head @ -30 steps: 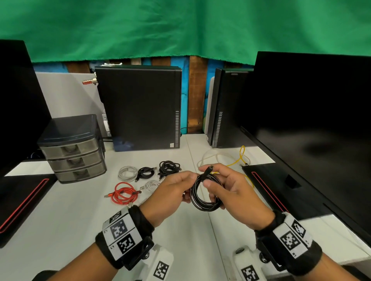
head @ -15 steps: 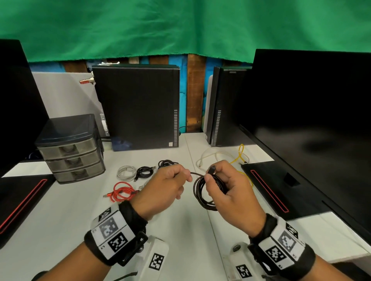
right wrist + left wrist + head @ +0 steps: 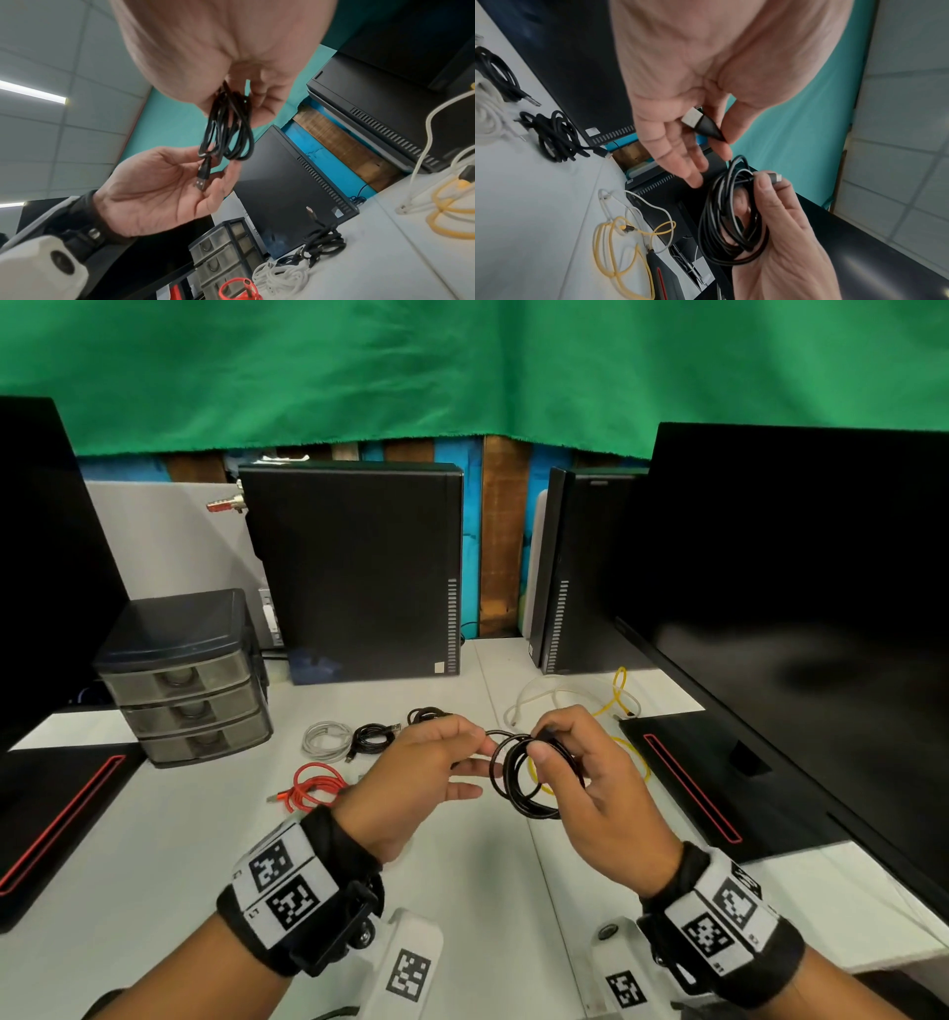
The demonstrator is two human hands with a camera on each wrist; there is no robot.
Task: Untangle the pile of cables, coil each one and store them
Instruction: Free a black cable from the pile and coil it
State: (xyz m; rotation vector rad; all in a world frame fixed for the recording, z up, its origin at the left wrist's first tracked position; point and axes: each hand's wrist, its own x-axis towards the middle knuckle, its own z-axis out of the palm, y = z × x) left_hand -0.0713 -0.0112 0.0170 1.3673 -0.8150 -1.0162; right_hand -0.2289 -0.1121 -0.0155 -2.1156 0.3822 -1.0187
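Above the white table [image 3: 154, 839] my right hand [image 3: 580, 773] grips a coiled black cable [image 3: 516, 780] by its top, thumb over the loops. To its left, my left hand [image 3: 436, 762] pinches the cable's USB plug [image 3: 700, 123] between thumb and forefinger, its other fingers spread. A short strand runs from that plug to the coil [image 3: 731, 223]. The right wrist view shows the coil [image 3: 226, 130] hanging from my right fingers with the plug [image 3: 203, 176] over the left palm. A small connector [image 3: 773, 176] sticks out above my right thumb.
Coiled white [image 3: 326, 739], black [image 3: 372, 737], second black [image 3: 426, 715] and red [image 3: 313, 785] cables lie on the table. Loose white [image 3: 544, 695] and yellow [image 3: 621, 695] cables lie behind my right hand. A three-drawer unit [image 3: 185, 680] stands at the left, computer cases and monitors around.
My left hand has left the coil and drawn the plug end out to the left. The right hand keeps hold of the coil, now turned more edge-on.
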